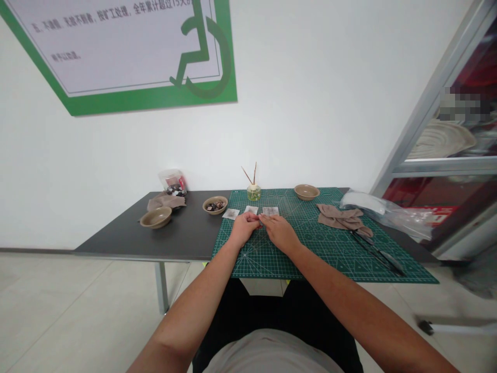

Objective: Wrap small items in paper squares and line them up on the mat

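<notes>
**On the green mat (318, 259), a left hand (245, 228) and a right hand (281, 233) meet beside three white squares (251, 209)**

From where I stand, the two sets of fingertips come together just on the near side of those squares, with the fingers bent inward. They may be pinching something tiny, but it's too small and covered for me to tell whether they grip anything. The leftmost square (231, 214) lies by the mat's left edge, bearing a darkish mark; the rightmost square (271, 211) sits right beyond the right fingers, and I can't tell if they touch it.

Left of the mat, on the dark table (116, 235), a tan bowl (217, 212) holds brown and black pieces. Further left there's another bowl (156, 218), a crumpled brown cloth (165, 201) behind it and a clear bag (167, 177) near the wall. A little glass jar (253, 193) with two sticks stands at the mat's far side. Over to the right I see a third bowl (306, 193), a second cloth (337, 216), a slender black tool (378, 253) and a crinkled plastic sheet (388, 213).
</notes>
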A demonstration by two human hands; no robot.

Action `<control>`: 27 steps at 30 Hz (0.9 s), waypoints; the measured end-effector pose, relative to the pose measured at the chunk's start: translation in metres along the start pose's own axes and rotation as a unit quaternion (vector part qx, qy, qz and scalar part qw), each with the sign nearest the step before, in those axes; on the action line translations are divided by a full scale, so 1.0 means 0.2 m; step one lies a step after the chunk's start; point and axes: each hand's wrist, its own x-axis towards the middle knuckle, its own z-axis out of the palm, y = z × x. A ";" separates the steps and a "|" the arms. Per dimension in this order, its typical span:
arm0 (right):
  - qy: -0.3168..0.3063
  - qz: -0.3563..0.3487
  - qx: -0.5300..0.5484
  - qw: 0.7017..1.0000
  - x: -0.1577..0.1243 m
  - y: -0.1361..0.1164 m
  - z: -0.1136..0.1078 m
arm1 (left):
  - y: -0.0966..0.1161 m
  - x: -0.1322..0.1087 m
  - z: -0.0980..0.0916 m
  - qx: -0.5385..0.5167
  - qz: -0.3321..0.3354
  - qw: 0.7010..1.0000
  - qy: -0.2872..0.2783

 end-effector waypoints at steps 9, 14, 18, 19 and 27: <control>0.001 -0.007 0.011 1.000 0.00 0.01 0.01 | 0.02 -0.01 0.01 -0.009 -0.009 1.000 -0.005; -0.002 0.018 0.023 1.000 0.00 0.00 0.00 | 0.03 -0.01 0.01 -0.023 -0.018 1.000 -0.005; -0.015 0.065 0.038 0.997 0.01 0.00 -0.01 | 0.01 -0.01 0.01 -0.028 -0.018 0.999 -0.007; -0.016 0.069 0.040 0.997 0.01 0.00 -0.01 | 0.01 -0.01 0.01 -0.028 -0.018 0.999 -0.010; -0.002 0.016 0.055 0.998 0.00 -0.01 -0.01 | 0.03 -0.01 0.01 -0.038 -0.002 0.999 -0.021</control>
